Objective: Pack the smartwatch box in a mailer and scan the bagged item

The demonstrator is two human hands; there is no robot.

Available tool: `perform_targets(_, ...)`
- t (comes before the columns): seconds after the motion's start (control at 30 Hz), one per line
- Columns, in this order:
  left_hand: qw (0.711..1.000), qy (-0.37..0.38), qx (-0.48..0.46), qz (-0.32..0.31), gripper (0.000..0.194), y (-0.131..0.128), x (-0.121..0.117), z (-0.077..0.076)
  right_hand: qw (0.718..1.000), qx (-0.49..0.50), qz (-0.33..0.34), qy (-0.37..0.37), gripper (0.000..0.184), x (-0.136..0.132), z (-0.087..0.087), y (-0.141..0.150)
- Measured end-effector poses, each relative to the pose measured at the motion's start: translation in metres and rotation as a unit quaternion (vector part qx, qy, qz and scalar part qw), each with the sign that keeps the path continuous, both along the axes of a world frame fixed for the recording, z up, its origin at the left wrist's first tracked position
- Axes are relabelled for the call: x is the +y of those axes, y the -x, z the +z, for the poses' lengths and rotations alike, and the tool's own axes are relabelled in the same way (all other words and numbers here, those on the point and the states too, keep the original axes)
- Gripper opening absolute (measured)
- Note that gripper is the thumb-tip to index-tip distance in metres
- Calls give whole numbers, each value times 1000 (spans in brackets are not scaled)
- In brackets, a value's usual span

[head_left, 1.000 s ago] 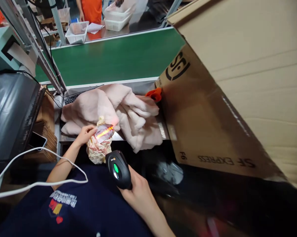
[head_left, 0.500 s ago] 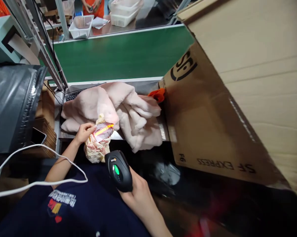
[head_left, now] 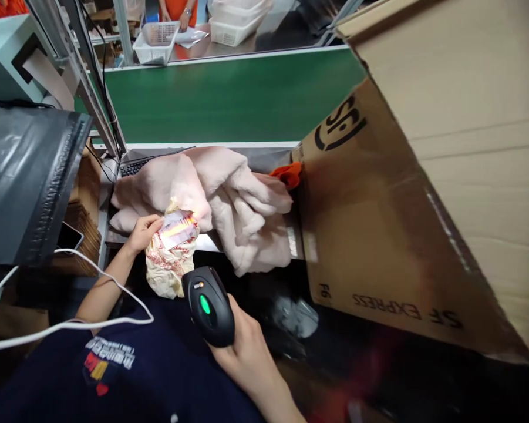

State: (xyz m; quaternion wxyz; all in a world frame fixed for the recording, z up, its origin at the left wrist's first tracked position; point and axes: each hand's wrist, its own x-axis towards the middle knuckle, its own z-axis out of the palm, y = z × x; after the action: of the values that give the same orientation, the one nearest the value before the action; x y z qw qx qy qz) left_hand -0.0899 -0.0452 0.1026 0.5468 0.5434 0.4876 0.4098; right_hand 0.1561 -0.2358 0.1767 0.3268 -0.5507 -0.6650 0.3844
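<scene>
My left hand (head_left: pixel 144 233) pinches the upper left edge of a crumpled cream plastic bag with red print (head_left: pixel 169 264). On the bag is a pale label (head_left: pixel 175 236) with a bright orange-yellow streak of light across it. My right hand (head_left: pixel 244 335) is wrapped round a black barcode scanner (head_left: pixel 209 308) whose green light glows; its head points at the bag. Behind the bag, a pale pink fluffy blanket-like cloth (head_left: pixel 229 194) lies heaped on the metal bench, its front hanging over the edge. An orange cloth piece (head_left: pixel 288 175) lies at its right end.
A large cardboard box (head_left: pixel 356 217) stands at the right. Beyond the bench runs a green conveyor belt (head_left: pixel 229 97), with white baskets (head_left: pixel 156 53) and a person in orange behind it. Grey plastic mailers (head_left: pixel 26 182), a phone (head_left: pixel 69 237), a printer (head_left: pixel 13 59) and a white cable (head_left: pixel 92 325) are at left.
The bag has turned so its label faces up more, and the light streak on it has shifted. The view has swung slightly left. The scanner stays in my right hand.
</scene>
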Motion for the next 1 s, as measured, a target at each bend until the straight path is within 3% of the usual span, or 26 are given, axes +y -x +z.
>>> perform_targets(0.3,1000,15,9,12,62,22,-4,10,996,-10,65,-66,17,18,3,8)
perform_targets(0.5,999,0,25,41,59,33,-15,15,994,3,95,-61,16,24,7,8)
perform_targets(0.63,998,22,7,55,57,38,-22,16,995,64,73,-30,18,28,-5,12)
perform_targets(0.7,998,23,6,51,56,41,-23,17,992,125,-13,-19,23,42,-15,17)
perform_targets(0.8,999,5,17,47,55,44,-23,19,966,206,-154,-25,29,84,-29,32)
perform_targets(0.9,999,-1,22,49,54,46,-23,20,946,284,-157,-14,40,131,-37,50)
perform_targets(1.0,998,15,18,64,52,47,-25,19,949,291,-118,-9,46,159,-47,65)
